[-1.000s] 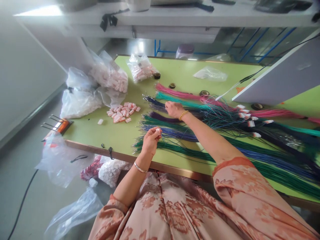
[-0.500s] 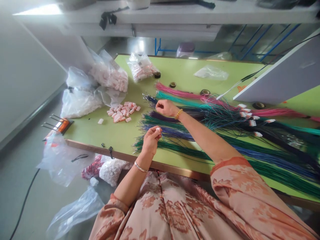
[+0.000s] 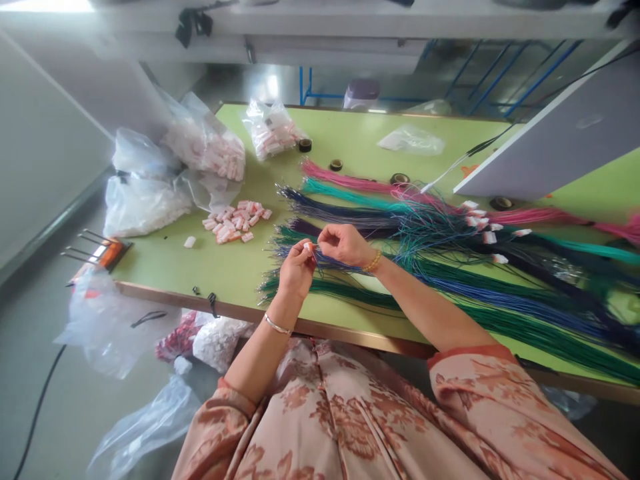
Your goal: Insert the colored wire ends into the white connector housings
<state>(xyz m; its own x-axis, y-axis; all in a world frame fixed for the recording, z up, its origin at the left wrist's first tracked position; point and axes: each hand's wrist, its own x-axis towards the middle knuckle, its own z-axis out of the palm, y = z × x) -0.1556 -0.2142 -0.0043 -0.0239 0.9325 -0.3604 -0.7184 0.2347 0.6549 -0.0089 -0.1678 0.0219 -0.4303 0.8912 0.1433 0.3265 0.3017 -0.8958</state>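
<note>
My left hand point(image 3: 297, 270) pinches a small white and orange connector point(image 3: 309, 247) above the near wire bundles. Just to its right, my right hand point(image 3: 345, 245) has thumb and forefinger pressed together close to the connector; a thin wire seems to be between them. Under and around both hands lie bundles of dark blue wires point(image 3: 340, 213), green wires point(image 3: 350, 290) and teal wires point(image 3: 350, 195), their metal-tipped ends pointing left. A loose pile of connectors point(image 3: 235, 221) lies left of the hands, with a single white connector point(image 3: 189, 242) beside it.
Clear bags of connectors point(image 3: 205, 143) stand at the back left of the green table point(image 3: 165, 267). Black tape rolls point(image 3: 400, 179) lie behind the wires. Assembled connectors point(image 3: 489, 237) rest on the wires at right, near a slanted grey panel point(image 3: 555, 133). An orange pronged holder point(image 3: 115, 253) sits at the left edge.
My right hand has come back from the dark blue wire tips to beside the connector in my left hand. The connector's orange side now shows. The whole view has shifted slightly.
</note>
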